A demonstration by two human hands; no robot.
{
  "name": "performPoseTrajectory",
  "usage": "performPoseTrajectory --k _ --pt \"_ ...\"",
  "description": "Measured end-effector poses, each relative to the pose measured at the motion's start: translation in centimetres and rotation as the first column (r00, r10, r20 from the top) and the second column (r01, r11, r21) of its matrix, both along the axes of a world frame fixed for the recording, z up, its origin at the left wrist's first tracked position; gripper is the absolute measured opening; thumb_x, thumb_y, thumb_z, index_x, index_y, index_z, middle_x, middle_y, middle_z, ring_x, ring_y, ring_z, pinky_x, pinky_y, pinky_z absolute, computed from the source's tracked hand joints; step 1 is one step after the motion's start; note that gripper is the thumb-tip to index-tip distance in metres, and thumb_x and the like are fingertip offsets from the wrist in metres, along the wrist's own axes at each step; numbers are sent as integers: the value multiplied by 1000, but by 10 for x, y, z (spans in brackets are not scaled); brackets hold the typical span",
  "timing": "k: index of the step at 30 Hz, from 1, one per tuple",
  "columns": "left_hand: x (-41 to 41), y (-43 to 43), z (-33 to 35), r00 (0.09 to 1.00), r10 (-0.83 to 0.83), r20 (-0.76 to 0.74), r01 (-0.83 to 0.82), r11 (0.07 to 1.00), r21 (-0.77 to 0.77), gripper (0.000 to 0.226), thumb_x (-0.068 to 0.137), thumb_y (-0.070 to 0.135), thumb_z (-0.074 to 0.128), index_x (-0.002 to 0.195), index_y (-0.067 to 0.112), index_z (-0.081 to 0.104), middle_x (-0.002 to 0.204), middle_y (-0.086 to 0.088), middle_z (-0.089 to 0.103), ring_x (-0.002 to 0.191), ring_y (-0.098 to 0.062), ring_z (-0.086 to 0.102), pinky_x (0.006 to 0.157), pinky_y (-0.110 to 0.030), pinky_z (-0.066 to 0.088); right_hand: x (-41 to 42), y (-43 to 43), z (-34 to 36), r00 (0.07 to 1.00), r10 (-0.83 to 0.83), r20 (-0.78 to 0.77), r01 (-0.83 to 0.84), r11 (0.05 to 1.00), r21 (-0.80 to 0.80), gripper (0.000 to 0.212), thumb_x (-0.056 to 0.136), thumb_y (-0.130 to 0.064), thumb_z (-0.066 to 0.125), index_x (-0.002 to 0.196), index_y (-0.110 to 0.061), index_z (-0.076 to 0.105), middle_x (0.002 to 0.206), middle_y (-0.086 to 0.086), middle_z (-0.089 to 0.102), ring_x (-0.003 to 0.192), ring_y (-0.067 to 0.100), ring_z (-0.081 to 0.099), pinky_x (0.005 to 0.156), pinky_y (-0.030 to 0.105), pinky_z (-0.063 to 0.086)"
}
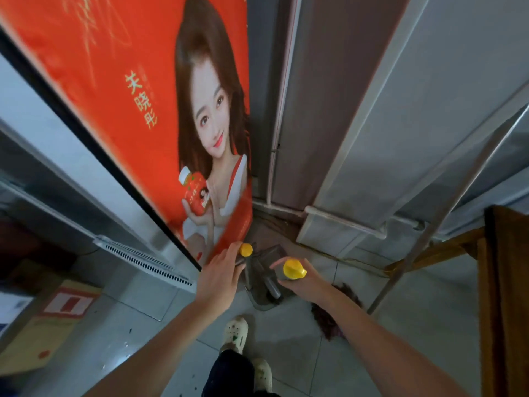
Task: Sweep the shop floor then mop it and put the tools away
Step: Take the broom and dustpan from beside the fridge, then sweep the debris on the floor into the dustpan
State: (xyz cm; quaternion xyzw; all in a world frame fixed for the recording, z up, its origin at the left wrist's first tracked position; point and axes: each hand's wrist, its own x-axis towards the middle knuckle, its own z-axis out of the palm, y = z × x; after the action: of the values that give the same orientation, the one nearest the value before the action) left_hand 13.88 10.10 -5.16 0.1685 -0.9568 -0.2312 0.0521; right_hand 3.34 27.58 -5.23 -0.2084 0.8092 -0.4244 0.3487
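1. Head view looks straight down, and both hands are busy just below centre, each on a long handle topped with a yellow cap.
2. Left hand is on the dustpan handle, fingers wrapped round the shaft right under the cap. It's a firm hold.
3. Right hand clutches the broom handle, fingers curled tight, with the cap poking out above the fist.
4. Down on the tiled floor, the grey dustpan sits between the two hands.
5. Broom head, with dark reddish bristles, lies at four o'clock from the dustpan, partly hidden by the right forearm.
6. Up at ten o'clock, a big red poster fills the frame, its lower corner just beside the left hand.
7. A cardboard box sits at eight o'clock on the floor.
8. Over at three o'clock, a metal pole slants across, crossing in front of a wooden frame.
9. At six o'clock, white shoes are planted on the tiles, near the dustpan.
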Motion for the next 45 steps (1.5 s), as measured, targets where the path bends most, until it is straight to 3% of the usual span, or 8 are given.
performPoseTrajectory --k 8,13,23,27,31,37,41,45 --pt "50 12 9 995 94 -22 -93 995 22 33 91 24 57 122 18 48 94 -4 64 78 -26 64 60 -33 46 25 13 13 930 -29 367 81 988 -128 40 67 -9 74 104 0 62 90 7 62 73 1 65 70 14 49" --pt "84 18 6 990 142 -3 -142 989 42 36 89 27 59 123 22 47 98 0 65 79 -19 63 64 -31 51 36 9 29 768 -91 633 126 992 -11 53 75 -53 65 104 -9 65 100 6 63 88 21 62 110 41 35" --pt "206 39 2 955 293 -44 -290 955 60 36 89 25 60 122 26 45 97 4 65 80 -13 61 64 -23 46 130 0 52 807 142 573 -128 990 -66 8 84 -8 63 85 -13 69 97 14 57 87 26 55 85 32 45" --pt "280 55 6 915 402 -44 -398 914 80 32 92 25 54 123 25 46 94 7 61 79 -8 54 67 -21 39 202 11 61 803 149 576 -169 985 -20 69 34 -46 90 90 -12 65 122 29 55 106 39 57 84 32 47" --pt "366 78 13 839 543 -45 -537 838 100 28 94 25 49 121 29 42 89 8 57 81 -13 57 64 -27 42 288 20 50 787 130 603 -182 983 25 13 81 -18 73 92 -15 67 100 7 65 87 16 60 81 27 49" --pt "485 112 22 743 667 -57 -664 745 71 30 95 22 47 124 27 40 92 4 59 76 -13 54 61 -30 45 406 28 44 812 241 532 -388 904 182 51 82 -6 68 131 -2 54 111 7 60 98 21 62 65 16 53" --pt "565 128 26 680 730 -71 -728 684 45 31 94 22 50 123 28 41 97 1 63 81 -19 57 63 -34 48 478 34 47 819 448 358 -563 749 350 48 85 -7 62 132 3 53 138 20 51 128 31 48 101 34 42" --pt "623 139 25 661 748 -56 -749 662 3 31 93 26 54 122 29 44 99 2 64 83 -23 59 63 -36 48 530 43 41 727 539 426 -686 605 405 42 85 -3 59 128 -3 59 108 6 56 80 12 56 56 11 45"
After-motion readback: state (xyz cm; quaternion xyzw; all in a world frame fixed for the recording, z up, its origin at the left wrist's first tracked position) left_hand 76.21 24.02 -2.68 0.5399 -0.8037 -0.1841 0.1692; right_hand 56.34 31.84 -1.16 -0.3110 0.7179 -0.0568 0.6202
